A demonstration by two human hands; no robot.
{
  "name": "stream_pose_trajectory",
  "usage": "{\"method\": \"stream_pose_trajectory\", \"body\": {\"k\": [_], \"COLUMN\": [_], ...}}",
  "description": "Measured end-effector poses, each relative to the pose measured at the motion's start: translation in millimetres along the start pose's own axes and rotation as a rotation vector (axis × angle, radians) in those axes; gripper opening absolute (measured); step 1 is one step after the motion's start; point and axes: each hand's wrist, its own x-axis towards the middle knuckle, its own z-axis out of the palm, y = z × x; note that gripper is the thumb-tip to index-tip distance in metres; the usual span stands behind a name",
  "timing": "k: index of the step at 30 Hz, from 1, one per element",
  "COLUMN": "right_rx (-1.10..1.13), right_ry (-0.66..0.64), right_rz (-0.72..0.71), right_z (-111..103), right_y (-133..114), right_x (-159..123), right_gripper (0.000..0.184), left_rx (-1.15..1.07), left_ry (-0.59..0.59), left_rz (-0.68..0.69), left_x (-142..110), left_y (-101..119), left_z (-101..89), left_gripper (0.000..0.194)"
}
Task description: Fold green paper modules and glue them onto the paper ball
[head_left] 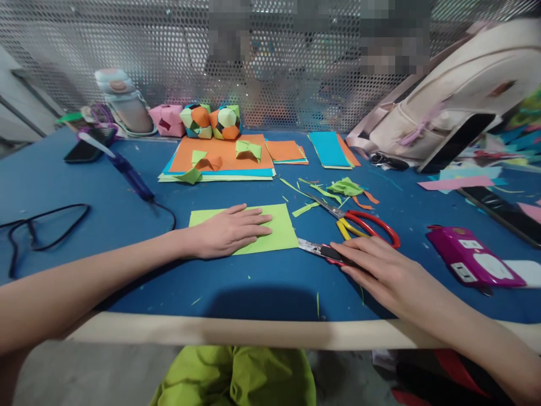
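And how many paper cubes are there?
3, in a row before the perforated metal panel: a pink cube left, a multicoloured cube in the middle, another multicoloured cube right. More could be hidden behind them.

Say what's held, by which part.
Right hand covers the utility knife handle's rear; whether gripped, unclear. Left hand lies flat on green paper, gripping nothing.
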Motion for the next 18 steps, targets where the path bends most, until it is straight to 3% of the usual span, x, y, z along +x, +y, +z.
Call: {"method": "stream_pose_trajectory", "body": {"k": [18], "right_rx": [0.146], "right_ry": [-0.041], "right_rz": [0.109], "right_z": [0.8], "right_y": [-11.1], "right_x": [0.3], "right_gripper": [0.041], "left_rx": [-0.004], "left_ry": [-0.036], "left_rz": [-0.043], "left_x": [1.0], "left_y": [2.9], "left_z": [-0.9], "left_gripper": [0.043]}}
